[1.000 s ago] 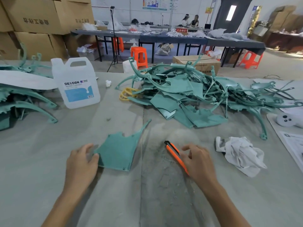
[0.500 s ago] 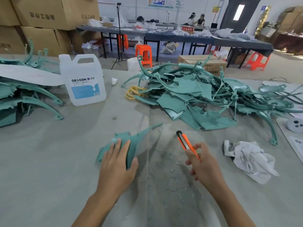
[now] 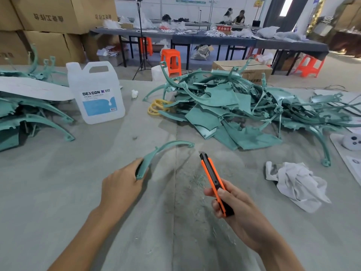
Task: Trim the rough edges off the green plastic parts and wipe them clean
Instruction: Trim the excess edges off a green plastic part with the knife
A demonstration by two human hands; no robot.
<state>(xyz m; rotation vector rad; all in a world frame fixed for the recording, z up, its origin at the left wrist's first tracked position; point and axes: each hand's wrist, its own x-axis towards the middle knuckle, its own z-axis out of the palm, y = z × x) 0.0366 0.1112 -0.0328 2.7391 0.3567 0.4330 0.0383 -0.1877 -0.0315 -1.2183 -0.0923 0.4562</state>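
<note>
Green plastic part point(image 3: 166, 146) stands on edge in the left hand point(image 3: 121, 184), its thin curved arm arcing up and right of the fingers. Orange utility knife point(image 3: 212, 177) in the right hand point(image 3: 234, 208), tip pointing away. Crumpled white rag point(image 3: 298, 184) lies right of that hand, green parts pile point(image 3: 224, 114) beyond both.

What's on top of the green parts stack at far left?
A white sheet lies across the stack of green parts, curved green pieces poking up behind it. Whatever the sheet covers is hidden.

Lower centre of the frame: a left hand point(image 3: 121, 184) grips the end of a curved green plastic part point(image 3: 150, 156), and a right hand point(image 3: 237, 211) holds an orange-and-black utility knife point(image 3: 212, 173) pointing up. A crumpled white cloth point(image 3: 298, 182) lies at right
</note>
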